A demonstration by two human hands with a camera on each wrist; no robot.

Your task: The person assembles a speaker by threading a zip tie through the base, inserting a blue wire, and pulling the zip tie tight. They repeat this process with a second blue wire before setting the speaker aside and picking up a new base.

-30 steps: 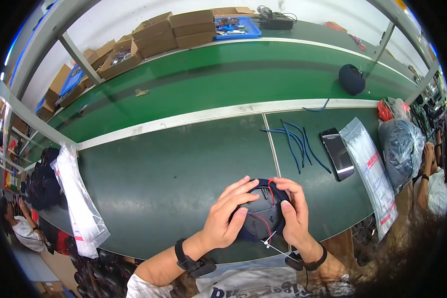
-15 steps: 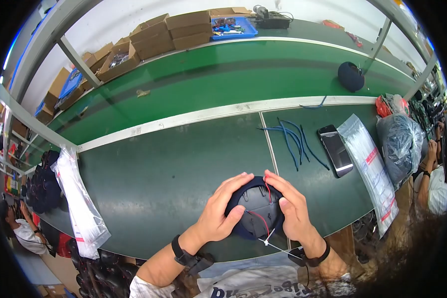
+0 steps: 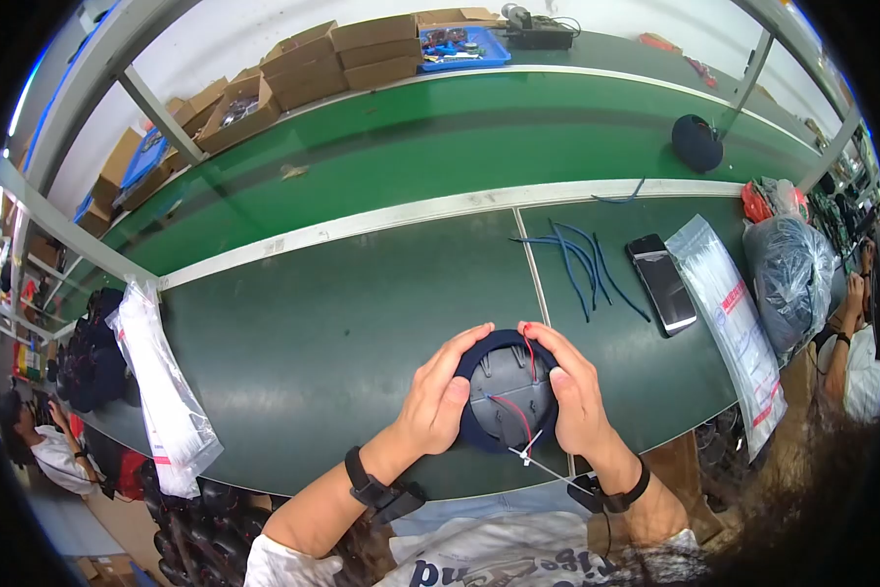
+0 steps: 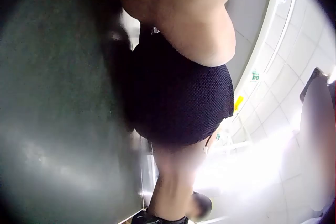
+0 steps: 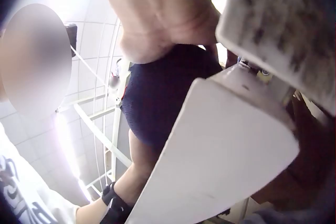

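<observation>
In the head view, a round navy fabric-covered piece [image 3: 507, 394] with a dark grey plastic back faces up near the table's front edge. A red wire [image 3: 511, 406] crosses its back, and a white cable tie [image 3: 548, 467] trails from its lower rim. The left hand [image 3: 432, 396] grips its left side, thumb along the rim. Opposite, the right hand [image 3: 579, 396] holds the right side, its fingertips by a red wire end at the top. Ribbed navy fabric [image 4: 184, 98] shows below the left palm in the left wrist view, and navy cloth [image 5: 157, 98] appears under the right hand.
Several dark blue cords [image 3: 582, 264], a phone [image 3: 662, 284] and a clear bag of white strips [image 3: 729, 323] lie right. Another white bag [image 3: 161, 391] lies left. A similar navy round piece [image 3: 696, 144] sits on the green surface beyond, near cardboard boxes [image 3: 298, 73].
The left fingers have moved off the grey back to the piece's left side. Both hands now cup it from opposite sides, and it sits slightly higher in the head view.
</observation>
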